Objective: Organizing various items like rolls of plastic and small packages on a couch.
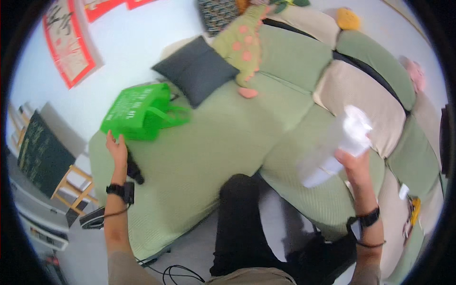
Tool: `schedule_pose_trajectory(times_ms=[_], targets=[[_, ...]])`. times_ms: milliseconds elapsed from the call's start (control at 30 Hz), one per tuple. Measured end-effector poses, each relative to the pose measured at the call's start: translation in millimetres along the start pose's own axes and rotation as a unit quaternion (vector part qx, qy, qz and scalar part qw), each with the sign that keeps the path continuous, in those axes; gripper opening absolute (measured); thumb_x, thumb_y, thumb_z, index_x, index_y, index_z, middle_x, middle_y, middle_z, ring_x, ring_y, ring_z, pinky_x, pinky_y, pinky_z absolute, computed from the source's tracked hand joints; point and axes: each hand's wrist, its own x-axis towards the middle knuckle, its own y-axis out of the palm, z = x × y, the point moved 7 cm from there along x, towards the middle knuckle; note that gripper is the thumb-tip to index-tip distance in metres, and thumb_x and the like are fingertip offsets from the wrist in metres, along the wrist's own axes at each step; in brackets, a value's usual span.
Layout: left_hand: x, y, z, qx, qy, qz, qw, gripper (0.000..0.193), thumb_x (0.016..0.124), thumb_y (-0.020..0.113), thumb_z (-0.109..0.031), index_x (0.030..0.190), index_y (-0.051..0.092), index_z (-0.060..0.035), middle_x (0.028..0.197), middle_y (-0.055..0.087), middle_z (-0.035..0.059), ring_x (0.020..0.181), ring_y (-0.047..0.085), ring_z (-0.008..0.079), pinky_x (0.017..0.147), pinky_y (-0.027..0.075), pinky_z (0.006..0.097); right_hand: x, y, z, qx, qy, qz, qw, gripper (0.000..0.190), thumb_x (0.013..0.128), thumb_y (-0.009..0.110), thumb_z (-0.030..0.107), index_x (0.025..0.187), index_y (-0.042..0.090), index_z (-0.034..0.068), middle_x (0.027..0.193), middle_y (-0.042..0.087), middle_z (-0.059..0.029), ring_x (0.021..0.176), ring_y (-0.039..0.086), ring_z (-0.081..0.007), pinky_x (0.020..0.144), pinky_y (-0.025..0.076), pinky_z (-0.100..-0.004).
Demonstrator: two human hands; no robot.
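My right hand [352, 164] grips a blurred white bundle [336, 149], perhaps a plastic-wrapped package, above the right part of the sofa seat. Its bunched top catches the light, and what is inside cannot be made out. My left hand [117, 146] holds nothing, and its fingers are apart. Just beyond those fingers lies a bright green tote bag [131, 110] bearing white writing, its handles spread to the right. Whether the fingertips touch the bag I cannot tell. A small black item [134, 167] rests on the seat beside my left wrist, partly hidden by it.
The green corner sofa [199, 153] spans the view, with beige and green back cushions. A dark grey pillow [197, 71] and a dinosaur plush [244, 50] lie at the back. A chalkboard easel [44, 153] stands left. Black cables [180, 272] run over the floor near my legs.
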Motion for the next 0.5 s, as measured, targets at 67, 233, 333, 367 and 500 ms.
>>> schedule_pose_trajectory(times_ms=[67,233,333,367,500], targets=[[-47,22,-75,-0.069,0.011,0.053,0.996,0.051,0.096,0.067,-0.017,0.143,0.052,-0.0043,0.13,0.06,0.0175,0.118,0.057,0.0283,0.101,0.047,0.0391,9,5,-7,0.053,0.018,-0.015,0.998,0.085,0.072,0.087,0.02,0.141,0.041,0.004,0.126,0.056,-0.0086,0.116,0.056,-0.0219,0.101,0.048,-0.0404],[-171,86,-299,-0.284,0.056,0.436,0.852,0.034,0.1,0.064,-0.013,0.133,0.059,-0.0076,0.12,0.064,0.0054,0.114,0.059,0.016,0.095,0.051,0.0333,27,7,-46,0.26,0.132,-0.09,0.952,0.062,0.083,0.08,0.013,0.135,0.049,0.002,0.124,0.06,-0.0113,0.118,0.059,-0.0257,0.102,0.051,-0.0451],[-242,100,-400,-0.396,0.019,0.578,0.713,0.042,0.105,0.059,-0.026,0.138,0.053,-0.0012,0.12,0.067,0.0073,0.115,0.061,0.0164,0.1,0.049,0.0346,28,26,-80,0.377,0.223,-0.093,0.894,0.056,0.086,0.079,0.017,0.133,0.051,0.002,0.121,0.062,-0.0128,0.117,0.059,-0.0286,0.105,0.049,-0.0471],[-264,107,-430,-0.412,0.003,0.618,0.67,0.047,0.106,0.056,-0.032,0.139,0.052,0.0001,0.121,0.067,0.0085,0.115,0.062,0.017,0.097,0.051,0.0345,27,30,-84,0.402,0.238,-0.089,0.88,0.055,0.087,0.078,0.019,0.132,0.051,0.002,0.121,0.062,-0.0134,0.117,0.06,-0.0295,0.106,0.049,-0.0478],[-315,117,-484,-0.422,-0.194,0.787,0.405,0.054,0.105,0.056,-0.041,0.137,0.053,0.0019,0.121,0.068,0.0084,0.105,0.067,0.0164,0.088,0.055,0.0314,27,67,-92,0.462,0.243,-0.024,0.853,0.057,0.088,0.077,0.025,0.133,0.05,0.002,0.12,0.062,-0.0135,0.116,0.06,-0.0309,0.106,0.048,-0.0496]])
